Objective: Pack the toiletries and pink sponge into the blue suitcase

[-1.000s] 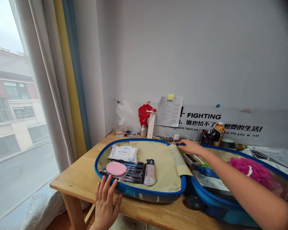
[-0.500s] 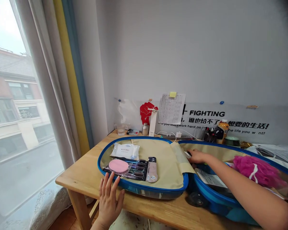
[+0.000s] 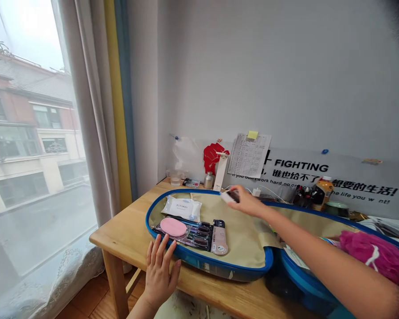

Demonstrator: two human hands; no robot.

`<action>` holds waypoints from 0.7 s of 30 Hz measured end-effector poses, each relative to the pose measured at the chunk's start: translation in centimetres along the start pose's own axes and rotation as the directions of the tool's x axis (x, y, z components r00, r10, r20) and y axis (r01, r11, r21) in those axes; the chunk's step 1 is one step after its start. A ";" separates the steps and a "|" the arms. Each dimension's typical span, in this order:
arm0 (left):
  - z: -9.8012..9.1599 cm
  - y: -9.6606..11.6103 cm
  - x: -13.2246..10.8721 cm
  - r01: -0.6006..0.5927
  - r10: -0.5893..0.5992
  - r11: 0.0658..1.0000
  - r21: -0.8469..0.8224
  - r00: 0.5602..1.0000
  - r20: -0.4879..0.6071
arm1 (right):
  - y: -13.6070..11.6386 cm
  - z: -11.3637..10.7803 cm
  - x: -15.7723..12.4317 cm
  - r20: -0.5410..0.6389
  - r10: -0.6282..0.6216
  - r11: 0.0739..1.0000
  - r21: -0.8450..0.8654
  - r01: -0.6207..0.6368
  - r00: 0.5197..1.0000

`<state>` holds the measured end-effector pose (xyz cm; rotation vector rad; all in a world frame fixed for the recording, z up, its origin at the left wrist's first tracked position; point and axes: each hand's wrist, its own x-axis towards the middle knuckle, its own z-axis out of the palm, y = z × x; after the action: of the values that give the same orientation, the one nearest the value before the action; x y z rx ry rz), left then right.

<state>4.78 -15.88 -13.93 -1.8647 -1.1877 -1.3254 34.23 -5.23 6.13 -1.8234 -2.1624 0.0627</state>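
An open suitcase [image 3: 234, 269] with blue trim and a beige lining lies on the wooden table. In its left half are a white pack of wipes [image 3: 182, 208], a pink oval sponge [image 3: 173, 227] in clear wrap, and a pack of toothbrushes [image 3: 199, 239]. My left hand [image 3: 161, 272] is open, fingers spread against the near rim of that half. Above the far side of the lining, my right hand [image 3: 242, 201] grips a small white and dark box [image 3: 232, 196]; motion blur hides its details. A magenta bath puff [image 3: 374, 254] sits in the right half.
Behind the suitcase stand a silver bottle [image 3: 208, 180], a white lamp-like stand [image 3: 221, 173], a clear cup [image 3: 175, 179] and an orange-labelled drink bottle [image 3: 322, 193]. White cables run along the wall. A curtained window [image 3: 36, 177] is on the left.
My right hand has lifted the small box out of the right half and carried it left over the left half. My left hand keeps its place at the rim. The view has shifted slightly left.
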 end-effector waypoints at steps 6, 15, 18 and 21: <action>0.1 -0.1 -0.2 0.000 0.000 1.000 0.012 1.000 0.012 | -12.0 6.8 2.9 0.131 -0.392 0.919 0.096 0.382 0.911; 0.2 -0.2 -0.5 0.000 0.000 1.000 0.004 1.000 0.025 | -17.3 12.0 5.0 0.165 -0.396 0.918 0.053 0.393 0.903; 0.2 -0.2 -0.4 -0.005 0.005 1.000 0.003 1.000 0.025 | -16.9 12.3 4.9 0.196 -0.393 0.920 0.085 0.384 0.899; 0.2 -0.2 -0.4 0.000 -0.001 1.000 0.007 1.000 0.022 | -16.4 11.4 4.9 0.198 -0.402 0.915 0.123 0.384 0.894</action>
<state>4.61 -15.72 -14.37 -1.8791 -1.2025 -1.3024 14.92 -1.68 0.07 -1.3544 -2.6015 0.2680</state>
